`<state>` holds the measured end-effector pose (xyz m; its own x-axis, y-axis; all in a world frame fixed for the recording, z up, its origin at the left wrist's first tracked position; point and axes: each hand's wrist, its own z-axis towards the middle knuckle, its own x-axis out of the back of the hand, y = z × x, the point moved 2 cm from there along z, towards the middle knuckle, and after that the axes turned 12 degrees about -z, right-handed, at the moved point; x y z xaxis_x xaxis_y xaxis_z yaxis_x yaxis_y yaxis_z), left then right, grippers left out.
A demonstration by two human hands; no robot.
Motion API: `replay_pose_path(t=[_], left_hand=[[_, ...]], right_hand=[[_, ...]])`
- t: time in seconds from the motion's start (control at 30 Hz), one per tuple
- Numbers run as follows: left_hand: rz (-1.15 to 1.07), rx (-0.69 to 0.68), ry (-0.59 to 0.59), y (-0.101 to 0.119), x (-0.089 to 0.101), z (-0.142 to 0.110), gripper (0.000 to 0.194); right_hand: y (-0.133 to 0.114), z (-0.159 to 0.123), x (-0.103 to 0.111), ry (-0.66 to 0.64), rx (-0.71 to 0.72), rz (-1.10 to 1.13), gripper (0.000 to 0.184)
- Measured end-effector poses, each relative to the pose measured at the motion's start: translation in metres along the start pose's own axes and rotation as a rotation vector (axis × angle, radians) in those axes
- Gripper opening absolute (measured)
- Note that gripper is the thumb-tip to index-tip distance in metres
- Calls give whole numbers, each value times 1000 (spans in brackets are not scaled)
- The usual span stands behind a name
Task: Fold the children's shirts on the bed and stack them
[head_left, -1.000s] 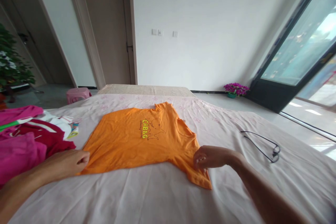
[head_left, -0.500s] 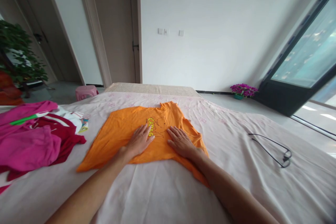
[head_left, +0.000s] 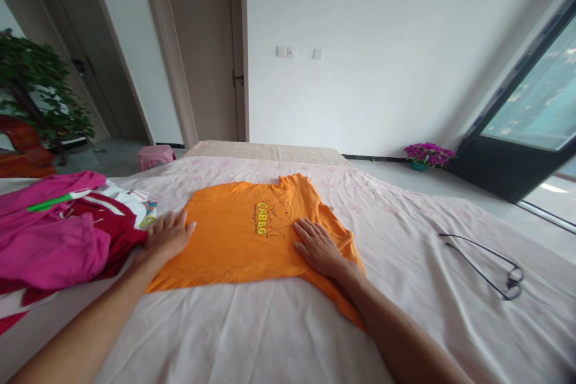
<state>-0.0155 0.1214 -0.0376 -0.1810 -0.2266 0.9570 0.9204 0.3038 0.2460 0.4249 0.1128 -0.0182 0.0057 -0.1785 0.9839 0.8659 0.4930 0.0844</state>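
Observation:
An orange T-shirt point(head_left: 225, 234) with a printed front lies spread sideways, its neckline towards the right and its hem towards the left. My left hand point(head_left: 168, 237) rests flat at the hem end, fingers apart, close beside the heap of clothes. Palm down on the chest near the print lies my right hand point(head_left: 320, 246), fingers stretched out. My right forearm crosses over the near sleeve and hides part of it. Neither hand grips the cloth.
A heap of pink, red and white clothes point(head_left: 58, 246) is on the left of the pale bedsheet point(head_left: 252, 336). Black-framed glasses point(head_left: 488, 267) lie at the right. Beyond the bed are a pink stool point(head_left: 155, 156), a potted plant point(head_left: 36, 84) and purple flowers point(head_left: 429, 155).
Both hands, earlier closed at the shirt's hem and near sleeve, opened flat onto its middle. Since then my left hand has slid left to the hem; my right hand has stayed near the print.

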Motion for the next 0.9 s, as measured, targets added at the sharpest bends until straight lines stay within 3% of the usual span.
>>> replay_pose_path(t=[0.1, 0.2, 0.33, 0.43, 0.5, 0.6, 0.8, 0.9], left_hand=[[-9, -79, 46, 36, 15, 6, 59], [-215, -360, 12, 106, 16, 8, 61], [-261, -601, -119, 189, -14, 5, 65], [-253, -667, -193, 213, -42, 8, 67], [-235, -646, -215, 208, -54, 17, 68], [-196, -537, -203, 175, -58, 42, 69], [-130, -173, -63, 77, -38, 91, 67], [-127, -3, 21, 43, -25, 102, 64]], right_hand=[[0, 0, 0, -1, 0, -1, 61], [0, 1, -1, -3, -4, 1, 60], [0, 2, 0, -6, 0, 6, 61], [0, 1, 0, 16, 8, 5, 60], [1, 1, 0, 28, 10, 0, 59], [2, 1, -3, 24, 13, -10, 59], [4, 1, -6, 28, 6, -13, 59], [4, 2, -6, 28, 12, -12, 59]])
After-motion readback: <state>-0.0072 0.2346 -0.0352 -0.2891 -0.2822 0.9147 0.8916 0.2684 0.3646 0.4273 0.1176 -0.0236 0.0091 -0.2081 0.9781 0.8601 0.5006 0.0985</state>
